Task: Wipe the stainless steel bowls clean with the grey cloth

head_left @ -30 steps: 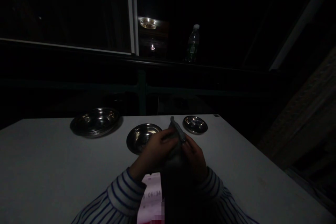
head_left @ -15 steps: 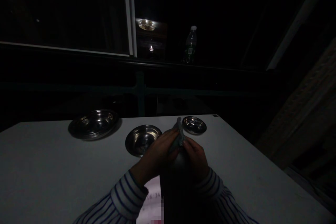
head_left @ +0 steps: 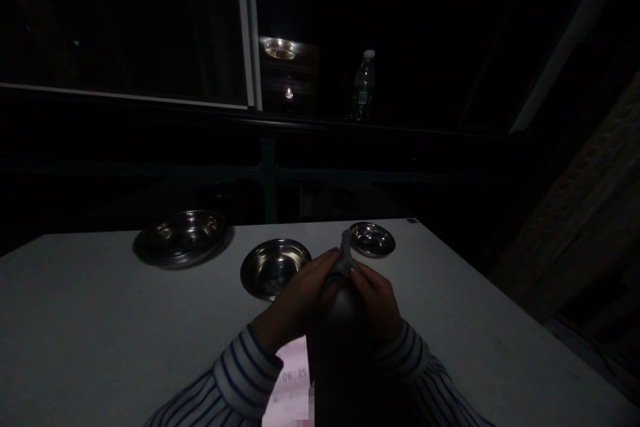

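Note:
A grey, folded cloth [head_left: 345,259] is held up between my two hands above the white table. My left hand [head_left: 300,292] grips its left side, with the fingers laid over it. From the right, my right hand [head_left: 379,303] pinches its edge between thumb and fingers. Just left of my left hand sits a shiny metal bowl [head_left: 274,268], its near right rim partly covered by that hand. Behind the cloth, to the right, lies a smaller metal dish [head_left: 374,240]. Dim light hides the lower part of the cloth and some fingertips.
At the back left of the white table [head_left: 125,333] stand stacked metal bowls [head_left: 180,250]. A lit screen showing digits [head_left: 290,383] is below my left wrist. A plastic bottle [head_left: 364,88] stands on the dark ledge beyond the table. Patterned fabric hangs at the right.
The cloth has turned and bent over between my hands, so its top sits slightly lower and more of its face shows. Both hands keep their hold and have shifted only slightly.

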Available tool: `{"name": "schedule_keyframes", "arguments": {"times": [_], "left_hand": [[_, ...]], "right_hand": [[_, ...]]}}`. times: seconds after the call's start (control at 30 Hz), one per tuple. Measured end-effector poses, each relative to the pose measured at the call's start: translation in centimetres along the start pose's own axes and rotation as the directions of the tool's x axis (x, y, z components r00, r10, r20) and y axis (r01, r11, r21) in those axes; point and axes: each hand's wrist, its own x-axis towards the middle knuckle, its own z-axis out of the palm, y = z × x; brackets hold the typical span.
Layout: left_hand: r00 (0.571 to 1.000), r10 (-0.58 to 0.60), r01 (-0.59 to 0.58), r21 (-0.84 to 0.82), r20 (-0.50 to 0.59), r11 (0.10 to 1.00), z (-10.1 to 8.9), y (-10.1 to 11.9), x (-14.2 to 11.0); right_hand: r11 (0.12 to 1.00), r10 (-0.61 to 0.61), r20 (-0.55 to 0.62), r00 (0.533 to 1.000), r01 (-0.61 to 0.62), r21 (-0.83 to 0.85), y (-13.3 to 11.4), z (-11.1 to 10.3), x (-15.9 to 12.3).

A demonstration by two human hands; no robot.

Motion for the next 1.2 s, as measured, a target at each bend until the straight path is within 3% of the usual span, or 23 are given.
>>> {"name": "schedule_keyframes", "arguments": {"times": [0.1,0.17,0.33,0.5,0.63,0.87,1.0,1.07,1.13,1.2], "left_hand": [[0.996,-0.087,0.085,-0.126,-0.01,0.988,-0.7,0.8,0.3],[0.979,-0.187,0.171,-0.186,-0.074,0.968,-1.3,1.1,0.5],[0.903,-0.312,0.272,-0.17,-0.295,0.947,-3.3,0.5,0.7],[0.815,-0.439,0.382,-0.219,-0.377,0.898,-5.4,0.5,0.8],[0.765,-0.534,0.404,-0.379,-0.36,0.833,-6.6,0.7,0.7],[0.757,-0.635,0.325,-0.752,-0.157,0.574,-6.9,1.2,0.6],[0.749,-0.656,0.317,-0.817,-0.096,0.481,-6.7,2.1,0.6],[0.749,-0.659,0.321,-0.829,-0.074,0.458,-6.4,2.6,0.7],[0.753,-0.656,0.325,-0.837,-0.054,0.441,-6.0,2.9,0.8],[0.761,-0.648,0.323,-0.844,-0.038,0.428,-5.5,3.1,0.8]], "right_hand": [[1.0,-0.013,-0.056,0.998,0.012,-0.004,0.0,-0.1,0.1],[1.0,-0.008,-0.083,0.997,0.009,0.008,0.1,-0.3,0.2],[1.0,0.009,-0.19,0.982,-0.012,-0.012,0.4,-1.1,0.7],[0.992,0.113,-0.294,0.949,-0.089,0.092,0.9,-2.1,1.1],[0.988,0.146,-0.35,0.925,-0.116,0.104,1.1,-2.6,1.4],[0.989,0.132,-0.387,0.913,-0.097,0.109,2.4,-3.2,1.8],[0.994,0.024,-0.375,0.927,-0.061,-0.086,2.2,-2.7,1.8],[0.973,-0.085,-0.355,0.931,0.0,-0.233,1.9,-2.3,1.4],[0.918,-0.245,-0.274,0.93,0.131,-0.374,1.4,-1.8,0.6],[0.83,-0.419,-0.093,0.903,0.339,-0.443,0.8,-1.3,-0.4]]}}
